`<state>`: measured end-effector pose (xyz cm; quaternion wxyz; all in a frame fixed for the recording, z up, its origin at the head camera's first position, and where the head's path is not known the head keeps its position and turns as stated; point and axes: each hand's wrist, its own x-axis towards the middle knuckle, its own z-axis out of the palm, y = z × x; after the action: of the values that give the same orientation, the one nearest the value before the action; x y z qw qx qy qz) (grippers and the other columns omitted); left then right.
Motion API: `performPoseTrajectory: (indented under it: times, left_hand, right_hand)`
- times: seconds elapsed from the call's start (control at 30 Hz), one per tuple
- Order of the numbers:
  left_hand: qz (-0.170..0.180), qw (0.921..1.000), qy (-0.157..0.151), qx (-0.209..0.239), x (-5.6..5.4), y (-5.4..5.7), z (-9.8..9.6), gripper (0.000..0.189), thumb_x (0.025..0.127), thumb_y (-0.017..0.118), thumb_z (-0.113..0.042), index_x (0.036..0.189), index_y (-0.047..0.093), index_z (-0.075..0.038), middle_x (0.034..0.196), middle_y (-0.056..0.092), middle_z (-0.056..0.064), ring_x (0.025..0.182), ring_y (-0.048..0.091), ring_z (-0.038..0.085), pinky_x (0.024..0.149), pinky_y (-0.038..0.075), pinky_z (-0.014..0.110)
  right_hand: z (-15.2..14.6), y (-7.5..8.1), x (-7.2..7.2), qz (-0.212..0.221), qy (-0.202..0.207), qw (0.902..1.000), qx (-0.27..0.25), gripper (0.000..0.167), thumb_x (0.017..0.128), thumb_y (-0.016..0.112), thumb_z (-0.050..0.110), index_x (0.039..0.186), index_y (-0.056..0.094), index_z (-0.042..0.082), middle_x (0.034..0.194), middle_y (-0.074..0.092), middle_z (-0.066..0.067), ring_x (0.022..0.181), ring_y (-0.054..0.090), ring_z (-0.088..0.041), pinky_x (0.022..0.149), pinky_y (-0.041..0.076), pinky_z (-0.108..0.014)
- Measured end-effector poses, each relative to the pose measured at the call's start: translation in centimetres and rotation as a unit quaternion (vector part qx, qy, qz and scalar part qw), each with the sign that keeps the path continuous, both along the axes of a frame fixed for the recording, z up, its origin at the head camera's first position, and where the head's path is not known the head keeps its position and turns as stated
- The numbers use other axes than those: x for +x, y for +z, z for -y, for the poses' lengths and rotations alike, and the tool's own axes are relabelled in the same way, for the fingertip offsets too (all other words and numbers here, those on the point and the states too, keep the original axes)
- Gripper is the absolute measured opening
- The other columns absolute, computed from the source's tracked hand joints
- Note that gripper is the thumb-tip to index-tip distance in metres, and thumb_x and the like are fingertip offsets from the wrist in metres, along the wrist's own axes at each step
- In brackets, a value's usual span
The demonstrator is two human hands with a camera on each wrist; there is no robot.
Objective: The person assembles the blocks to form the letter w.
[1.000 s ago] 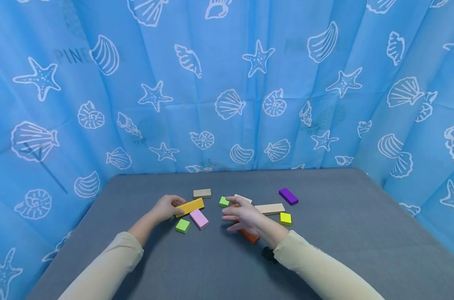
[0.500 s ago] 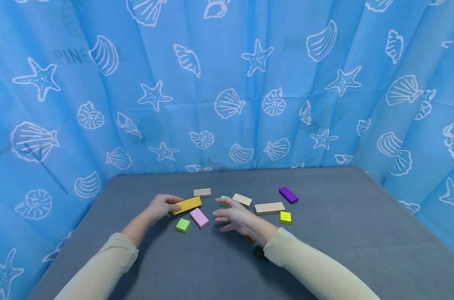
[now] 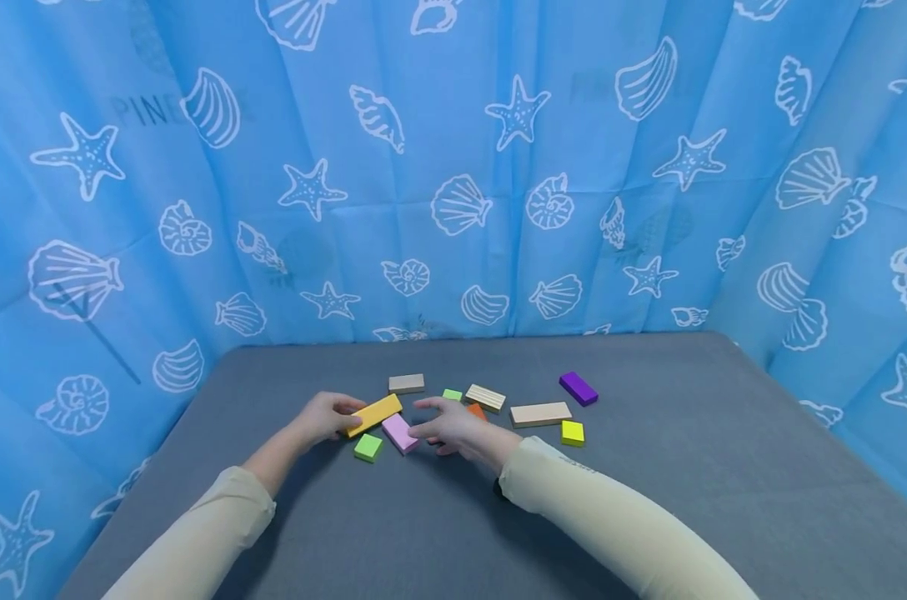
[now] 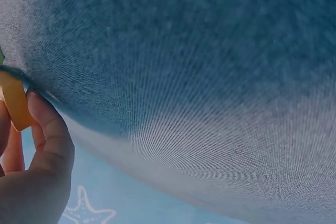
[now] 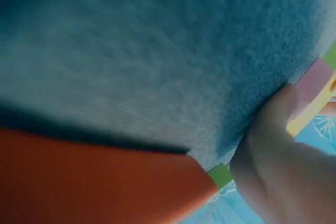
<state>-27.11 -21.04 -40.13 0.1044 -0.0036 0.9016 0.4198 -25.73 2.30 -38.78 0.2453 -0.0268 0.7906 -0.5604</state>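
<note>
My left hand [image 3: 320, 419] pinches the near left end of a long amber-yellow block [image 3: 376, 413] between thumb and fingers; the left wrist view shows the thumb and a finger on either side of that block [image 4: 16, 103]. Just right of it lies a pink block [image 3: 399, 432] on the table. My right hand [image 3: 457, 427] hovers at the pink block's right side, fingers extended and spread, with the thumb at or over its edge; contact is unclear. Beneath the right hand an orange block [image 3: 477, 411] is mostly hidden. A light-green block [image 3: 368, 448] sits in front of the amber one.
Another green block [image 3: 452, 395] lies behind the right hand. Plain wooden blocks [image 3: 541, 414] are scattered behind and to the right. A small yellow block [image 3: 573, 433] and a purple block [image 3: 578, 388] lie farther right. A blue curtain [image 3: 453, 167] hangs behind the grey table [image 3: 648, 500].
My right hand has moved left, from over the orange block to the pink block. My left hand keeps its grip on the amber block, which has shifted slightly left.
</note>
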Motion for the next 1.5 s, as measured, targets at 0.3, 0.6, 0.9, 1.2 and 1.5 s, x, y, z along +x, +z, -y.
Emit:
performPoseTrajectory:
  times: [0.3, 0.6, 0.9, 1.2, 1.5]
  left_hand:
    - [-0.009, 0.9999, 0.007, 0.005, 0.4, 0.1, 0.7, 0.031, 0.096, 0.058, -0.002, 0.126, 0.062, 0.002, 0.126, 0.056, 0.026, 0.103, 0.06, 0.029, 0.073, 0.053, 0.038]
    - [-0.018, 0.9996, -0.016, 0.018, 1.5, 0.9, 2.0, 0.031, 0.097, 0.057, -0.003, 0.127, 0.06, 0.005, 0.126, 0.057, 0.027, 0.102, 0.06, 0.029, 0.074, 0.053, 0.039]
    - [-0.012, 0.9994, -0.024, 0.023, 2.7, 1.2, 3.3, 0.032, 0.097, 0.056, -0.002, 0.128, 0.059, 0.006, 0.126, 0.057, 0.029, 0.101, 0.06, 0.028, 0.073, 0.053, 0.039]
    - [-0.027, 0.9987, -0.036, 0.025, 4.6, 1.5, 5.0, 0.032, 0.097, 0.057, -0.003, 0.127, 0.058, 0.008, 0.121, 0.058, 0.028, 0.099, 0.061, 0.028, 0.075, 0.054, 0.04]
    - [-0.016, 0.9953, -0.083, 0.046, 6.3, 1.6, 6.8, 0.036, 0.096, 0.061, -0.009, 0.127, 0.059, 0.007, 0.117, 0.061, 0.02, 0.095, 0.06, 0.024, 0.077, 0.054, 0.04]
  right_hand:
    - [1.3, -0.2, -1.3, -0.022, 0.046, 0.9909, 0.125, 0.055, 0.084, 0.078, 0.018, 0.135, 0.059, 0.016, 0.105, 0.061, -0.008, 0.088, 0.055, -0.025, 0.069, 0.044, -0.035]
    - [1.8, 0.0, -2.6, -0.046, 0.119, 0.9712, 0.201, 0.068, 0.08, 0.082, 0.021, 0.142, 0.053, 0.023, 0.135, 0.052, -0.012, 0.097, 0.055, -0.026, 0.082, 0.045, -0.044]
    - [1.7, 0.3, -3.6, -0.066, 0.182, 0.9502, 0.244, 0.021, 0.082, 0.075, 0.012, 0.102, 0.066, 0.014, 0.096, 0.056, -0.003, 0.084, 0.051, -0.019, 0.069, 0.041, -0.036]
    - [2.0, -0.2, -3.7, -0.166, 0.202, 0.9382, 0.227, 0.006, 0.088, 0.067, 0.007, 0.087, 0.061, 0.006, 0.079, 0.054, -0.002, 0.071, 0.048, -0.014, 0.06, 0.039, -0.026]
    - [1.8, -0.1, -4.3, -0.09, 0.122, 0.9851, 0.081, 0.012, 0.091, 0.065, 0.002, 0.102, 0.067, -0.001, 0.078, 0.059, -0.006, 0.07, 0.057, -0.016, 0.066, 0.054, -0.034]
